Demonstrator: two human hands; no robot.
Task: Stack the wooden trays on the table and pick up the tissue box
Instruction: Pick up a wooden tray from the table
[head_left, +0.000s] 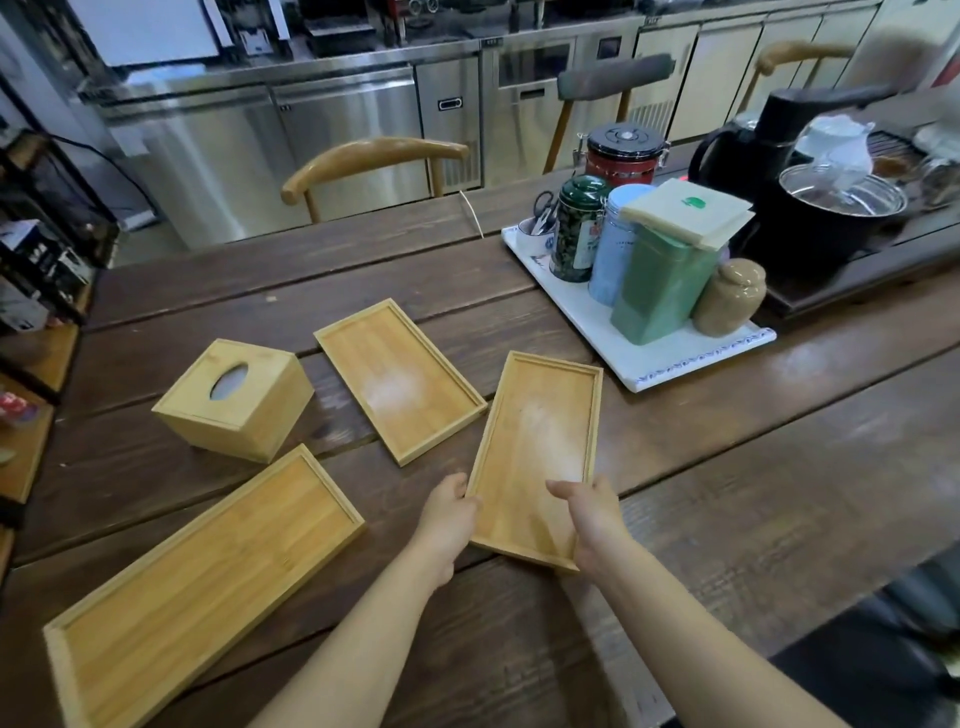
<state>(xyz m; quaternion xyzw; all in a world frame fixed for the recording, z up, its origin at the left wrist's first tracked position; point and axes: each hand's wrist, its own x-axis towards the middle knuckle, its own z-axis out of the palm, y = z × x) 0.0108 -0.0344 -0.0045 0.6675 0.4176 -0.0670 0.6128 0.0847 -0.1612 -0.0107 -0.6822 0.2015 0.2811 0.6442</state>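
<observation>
We hold one small wooden tray near the bench's near edge, our left hand closed in a grip on its left rim, our right hand gripping its right rim, thumb inside. A second small tray lies flat just beyond it, apart. A long tray lies at the near left corner. The tissue box, oval slot up, stands towards the left edge, between those two. A white tray of canisters occupies the far right.
</observation>
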